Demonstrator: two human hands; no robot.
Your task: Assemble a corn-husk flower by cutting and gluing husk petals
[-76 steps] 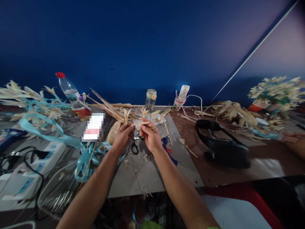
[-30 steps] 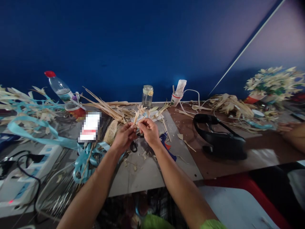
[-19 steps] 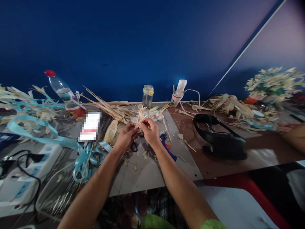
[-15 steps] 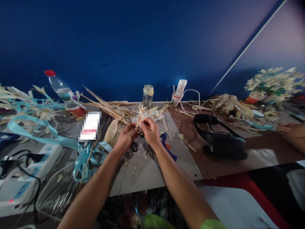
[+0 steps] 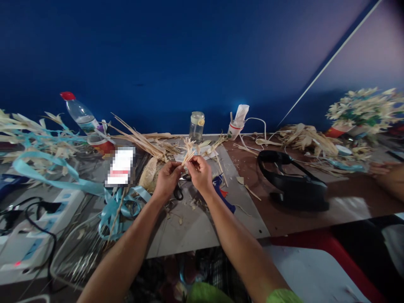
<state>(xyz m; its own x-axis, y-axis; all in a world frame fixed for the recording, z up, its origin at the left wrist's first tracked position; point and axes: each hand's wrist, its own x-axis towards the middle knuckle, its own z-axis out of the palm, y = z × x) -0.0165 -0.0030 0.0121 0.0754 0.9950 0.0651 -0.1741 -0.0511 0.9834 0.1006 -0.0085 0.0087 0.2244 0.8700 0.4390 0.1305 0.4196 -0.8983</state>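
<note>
A small bundle of pale dried corn husk strips (image 5: 189,152), its frayed tips fanned upward, is held up over the table. My right hand (image 5: 200,173) pinches its base between thumb and fingers. From the other side, my left hand (image 5: 168,180) pinches at the same lower end, thumb and fingertips together. Just below the hands lie black-handled scissors (image 5: 178,192), partly hidden. A blue glue gun (image 5: 221,189) rests beside my right wrist, partly covered by the forearm. Husk scraps (image 5: 179,219) are scattered between my forearms.
Light-blue ribbon (image 5: 115,214), a phone (image 5: 120,167) and a power strip (image 5: 41,231) lie left. A jar (image 5: 197,126) and a paper cup (image 5: 235,131) stand behind. A black headset (image 5: 295,181) lies right, near another person's hand (image 5: 380,168). Husk flowers (image 5: 362,107) stand far right.
The husk bundle has turned slightly, and its strips look more spread. My fingertips have shifted a little at its base. More of the scissors shows between my hands.
</note>
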